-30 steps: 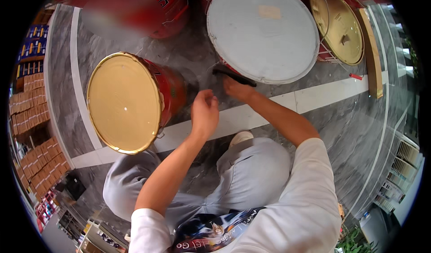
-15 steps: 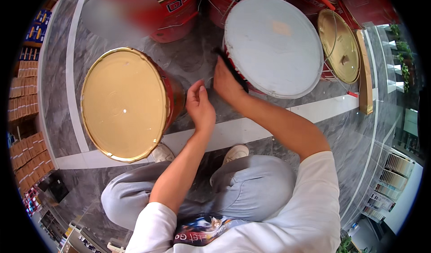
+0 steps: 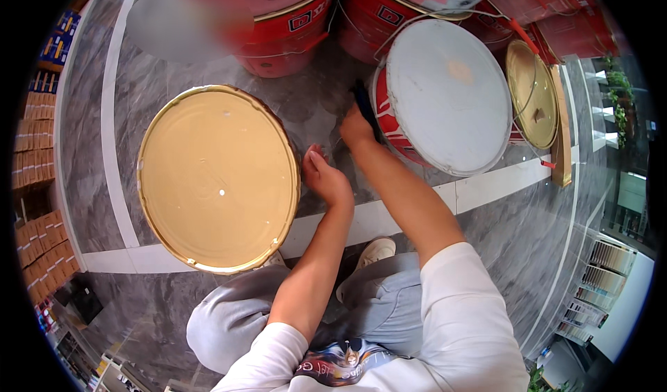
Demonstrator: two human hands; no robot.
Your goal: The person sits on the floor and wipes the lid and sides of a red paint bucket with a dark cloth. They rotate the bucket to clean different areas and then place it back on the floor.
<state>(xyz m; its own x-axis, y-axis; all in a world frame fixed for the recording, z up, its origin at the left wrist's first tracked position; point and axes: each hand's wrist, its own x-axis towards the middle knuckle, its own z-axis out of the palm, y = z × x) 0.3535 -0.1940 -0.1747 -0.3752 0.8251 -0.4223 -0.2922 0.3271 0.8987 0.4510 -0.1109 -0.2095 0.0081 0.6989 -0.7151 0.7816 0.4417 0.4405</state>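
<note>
On the right, a red paint bucket (image 3: 393, 129) with a whitish lid (image 3: 451, 100) leans slightly. My right hand (image 3: 357, 126) is beside its lower left wall, closed on a dark cloth (image 3: 365, 105) that lies along the bucket's side. Most of those fingers are hidden. A second bucket, to the left, shows mainly its gold lid (image 3: 217, 180) with a dented rim. Close to the right edge of that lid is my left hand (image 3: 325, 175), its fingers loosely curled together and nothing visible in them.
Several red paint buckets (image 3: 292, 41) stand along the far side. A gold lid (image 3: 533, 93) and a wooden strip (image 3: 560, 124) are at the right. Wire handles (image 3: 479, 11) arch between the buckets. Stacked cartons (image 3: 42, 121) line the far left.
The view has shifted, so both buckets appear lower and further right. My right hand and the cloth have moved slightly down the whitish-lidded bucket's side. The left hand stays beside the gold lid.
</note>
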